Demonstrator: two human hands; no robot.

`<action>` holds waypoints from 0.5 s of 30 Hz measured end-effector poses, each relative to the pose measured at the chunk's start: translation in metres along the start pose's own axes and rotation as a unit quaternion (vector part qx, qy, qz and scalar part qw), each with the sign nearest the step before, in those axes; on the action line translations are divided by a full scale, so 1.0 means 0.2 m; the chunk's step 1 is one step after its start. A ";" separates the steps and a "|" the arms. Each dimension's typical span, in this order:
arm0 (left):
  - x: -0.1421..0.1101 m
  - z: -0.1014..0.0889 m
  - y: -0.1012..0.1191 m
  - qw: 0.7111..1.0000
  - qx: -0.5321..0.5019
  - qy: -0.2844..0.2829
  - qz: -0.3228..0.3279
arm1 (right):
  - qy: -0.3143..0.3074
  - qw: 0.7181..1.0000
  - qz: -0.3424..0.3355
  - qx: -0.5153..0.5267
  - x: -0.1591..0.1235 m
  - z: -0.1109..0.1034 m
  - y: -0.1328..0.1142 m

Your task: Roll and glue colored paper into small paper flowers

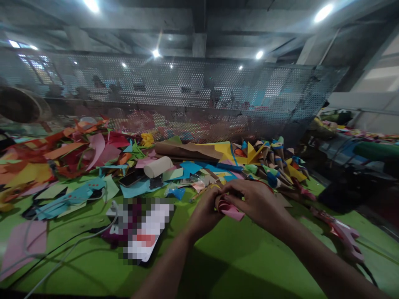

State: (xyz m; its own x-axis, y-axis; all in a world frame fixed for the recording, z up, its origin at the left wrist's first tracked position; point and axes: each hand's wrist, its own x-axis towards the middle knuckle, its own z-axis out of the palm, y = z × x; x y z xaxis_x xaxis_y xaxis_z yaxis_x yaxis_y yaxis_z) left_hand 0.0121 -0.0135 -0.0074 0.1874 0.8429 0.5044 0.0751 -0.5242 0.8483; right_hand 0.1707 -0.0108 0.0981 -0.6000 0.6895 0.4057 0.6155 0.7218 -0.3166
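Note:
In front of me, over the green tabletop [212, 265], both hands are closed on one small curled piece of pink paper [233, 211]. My left hand [204, 214] pinches its rolled end from the left. From the right, the bent fingers of my right hand [254, 199] press on the curl. A brownish strip shows inside the roll, partly hidden by my fingers. One pink flap hangs loose below the right fingers. Just beyond my hands lie paper scraps and a crumpled blue piece [176, 193].
A phone [152, 232] and a power strip with cables [114, 226] lie at left. A pink glue gun [346, 236] rests at right. Paper scraps [96, 149] heap at the back left, brown paper cones [277, 160] at the back right. Behind stands a perforated metal panel [187, 95].

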 end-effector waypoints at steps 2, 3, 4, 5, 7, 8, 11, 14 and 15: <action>0.00 0.00 0.00 1.000 0.009 -0.003 0.006 | -0.002 1.000 -0.001 -0.003 0.00 0.00 0.00; 0.00 0.00 0.00 1.000 0.014 -0.005 0.011 | -0.006 1.000 -0.001 -0.006 0.00 0.00 0.00; 0.00 0.00 0.00 1.000 0.018 -0.005 0.018 | -0.009 1.000 0.001 -0.010 0.00 0.01 0.00; 0.00 -0.01 -0.01 0.999 0.022 -0.005 0.025 | -0.011 1.000 0.002 -0.015 0.00 0.01 0.00; 0.00 -0.01 -0.01 0.999 0.026 -0.005 0.033 | -0.014 1.000 0.001 -0.028 0.00 0.01 0.00; 0.00 -0.01 -0.01 0.999 0.027 -0.004 0.033 | -0.015 0.999 -0.002 -0.036 0.00 0.01 0.00; 0.00 0.00 -0.02 0.999 0.030 -0.004 0.026 | -0.016 0.998 -0.020 -0.064 0.00 0.01 0.00; 0.00 0.00 -0.01 0.999 0.029 -0.010 0.013 | -0.037 0.994 -0.053 -0.085 0.02 -0.02 -0.01; 0.00 0.00 0.00 1.000 0.026 -0.011 0.010 | -0.047 0.993 -0.069 -0.087 0.02 -0.03 -0.01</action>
State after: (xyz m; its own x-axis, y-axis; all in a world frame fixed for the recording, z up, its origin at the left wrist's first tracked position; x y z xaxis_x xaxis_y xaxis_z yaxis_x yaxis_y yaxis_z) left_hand 0.0125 -0.0134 -0.0082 0.2102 0.8299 0.5168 0.1228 -0.5469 0.8282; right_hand 0.1698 -0.0093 0.1050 -0.7246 0.5935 0.3503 0.5987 0.7939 -0.1066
